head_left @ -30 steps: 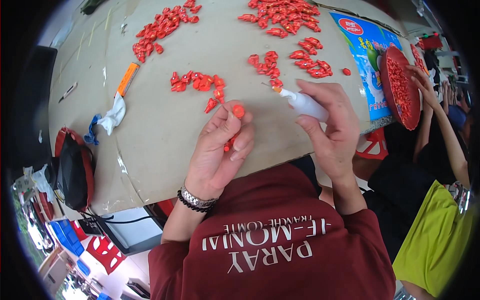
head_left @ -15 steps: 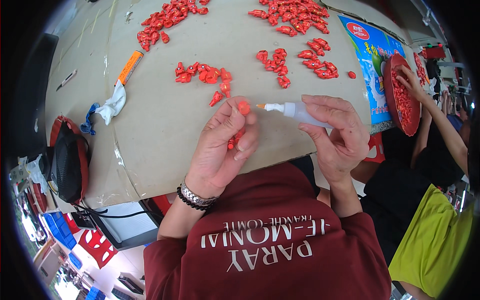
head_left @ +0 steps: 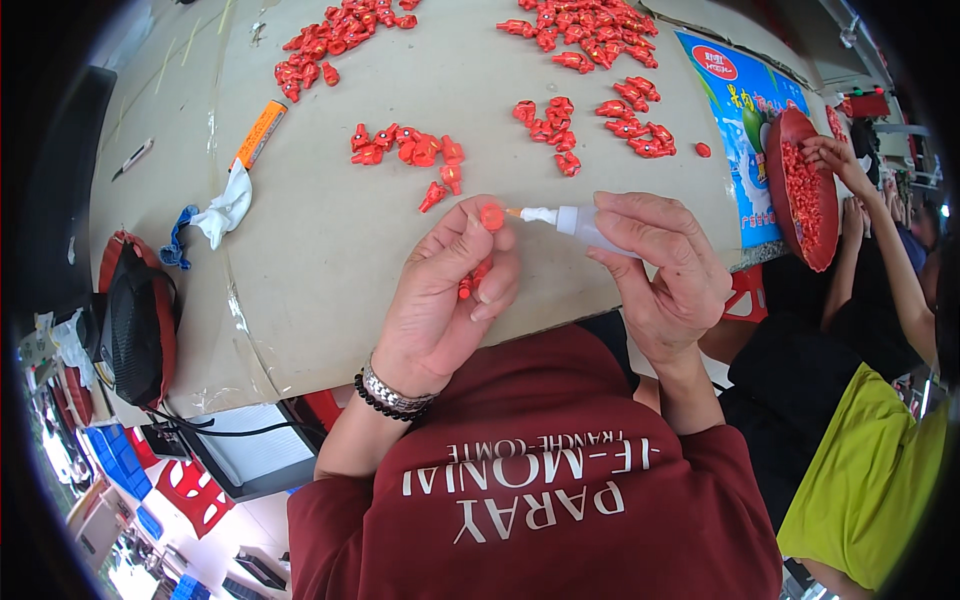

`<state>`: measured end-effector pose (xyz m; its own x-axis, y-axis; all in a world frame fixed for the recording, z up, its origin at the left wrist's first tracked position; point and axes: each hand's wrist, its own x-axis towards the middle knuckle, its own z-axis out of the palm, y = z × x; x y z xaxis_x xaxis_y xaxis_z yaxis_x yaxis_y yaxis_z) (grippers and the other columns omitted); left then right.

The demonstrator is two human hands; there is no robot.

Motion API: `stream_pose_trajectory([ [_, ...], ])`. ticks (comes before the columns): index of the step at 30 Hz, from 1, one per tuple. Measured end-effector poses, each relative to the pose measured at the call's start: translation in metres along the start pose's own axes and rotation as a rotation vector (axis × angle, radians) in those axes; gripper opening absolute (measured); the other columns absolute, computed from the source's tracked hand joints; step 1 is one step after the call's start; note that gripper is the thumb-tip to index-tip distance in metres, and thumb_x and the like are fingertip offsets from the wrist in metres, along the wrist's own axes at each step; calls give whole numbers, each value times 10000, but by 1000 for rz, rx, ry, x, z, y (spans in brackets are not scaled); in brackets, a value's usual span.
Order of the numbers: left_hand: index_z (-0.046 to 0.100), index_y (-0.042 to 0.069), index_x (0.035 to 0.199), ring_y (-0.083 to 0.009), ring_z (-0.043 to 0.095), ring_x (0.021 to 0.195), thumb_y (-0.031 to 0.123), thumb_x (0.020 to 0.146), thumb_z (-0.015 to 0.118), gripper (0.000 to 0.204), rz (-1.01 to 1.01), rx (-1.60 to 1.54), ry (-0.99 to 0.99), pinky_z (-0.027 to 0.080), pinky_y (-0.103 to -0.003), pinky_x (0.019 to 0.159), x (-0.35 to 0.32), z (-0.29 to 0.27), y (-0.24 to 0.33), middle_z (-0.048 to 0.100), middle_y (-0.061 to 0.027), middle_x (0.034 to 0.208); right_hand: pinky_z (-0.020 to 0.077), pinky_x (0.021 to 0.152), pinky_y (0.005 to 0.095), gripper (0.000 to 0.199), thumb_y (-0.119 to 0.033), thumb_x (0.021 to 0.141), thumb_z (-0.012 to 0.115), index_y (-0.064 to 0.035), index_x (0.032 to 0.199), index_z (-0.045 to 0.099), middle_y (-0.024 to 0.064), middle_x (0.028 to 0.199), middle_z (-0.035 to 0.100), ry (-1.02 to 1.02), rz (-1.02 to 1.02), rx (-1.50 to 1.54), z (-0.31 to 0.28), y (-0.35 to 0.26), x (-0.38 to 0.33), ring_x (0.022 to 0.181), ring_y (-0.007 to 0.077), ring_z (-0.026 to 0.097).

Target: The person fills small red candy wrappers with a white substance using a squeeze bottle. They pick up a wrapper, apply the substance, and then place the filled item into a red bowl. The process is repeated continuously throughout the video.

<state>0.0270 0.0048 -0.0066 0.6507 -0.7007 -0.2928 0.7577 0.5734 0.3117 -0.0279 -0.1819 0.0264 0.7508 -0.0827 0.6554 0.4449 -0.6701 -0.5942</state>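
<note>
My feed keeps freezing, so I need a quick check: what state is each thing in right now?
left hand: shut on small red part, more red pieces in its palm
small red part: held up at the fingertips, nozzle tip at it
right hand: shut on white squeeze bottle
white squeeze bottle: lying sideways, nozzle pointing left
loose red parts: scattered in piles on the table
red tray: filled, another person's hand on it

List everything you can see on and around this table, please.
small plastic pieces: too many to count, red, in heaps across the table
table: one, beige, centre
utility knife: one, orange, left side
rag: one, white, below the knife
poster: one, blue, right edge
tray: one, red, a co-worker's hand on it
bag: one, black and red, left
left hand: holds red pieces
right hand: holds a white squeeze bottle, nozzle at a piece
</note>
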Motion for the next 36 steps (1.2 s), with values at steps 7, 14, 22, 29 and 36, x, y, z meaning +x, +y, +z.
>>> stream_pose_trajectory([
  [7,552,80,1031,-76,438,560,189,951,547,134,-5,4,5,297,-198,446,0,1,1,585,-21,899,521,586,303,312,137,628,696,-4,905,669,129,911,661,1,-18,-22,0,-1,1,744,240,638],
  [14,528,82,1105,-77,423,568,118,946,535,163,43,-38,-6,319,-190,415,0,-2,-3,583,-61,939,534,645,315,302,113,640,717,10,919,662,148,932,664,-20,-49,-37,-6,-4,2,796,259,649],
  [22,532,96,1101,-72,412,551,119,942,551,161,54,-3,8,298,-194,445,0,1,-2,584,-13,947,532,625,316,315,136,624,679,4,911,676,129,913,661,-14,-49,-42,-5,-3,1,763,258,643],
  [29,529,99,1114,-66,387,551,62,942,521,175,90,-44,3,304,-179,409,1,1,-5,609,-68,979,536,639,317,300,116,634,701,7,912,671,146,933,664,-33,-64,-62,-6,-4,1,793,264,647],
  [36,513,98,1124,-62,376,545,56,942,521,187,172,32,-13,300,-176,418,0,2,-5,626,-29,1015,541,677,314,287,79,672,755,13,930,648,182,971,664,-64,-59,-54,-14,-9,1,860,271,658],
])
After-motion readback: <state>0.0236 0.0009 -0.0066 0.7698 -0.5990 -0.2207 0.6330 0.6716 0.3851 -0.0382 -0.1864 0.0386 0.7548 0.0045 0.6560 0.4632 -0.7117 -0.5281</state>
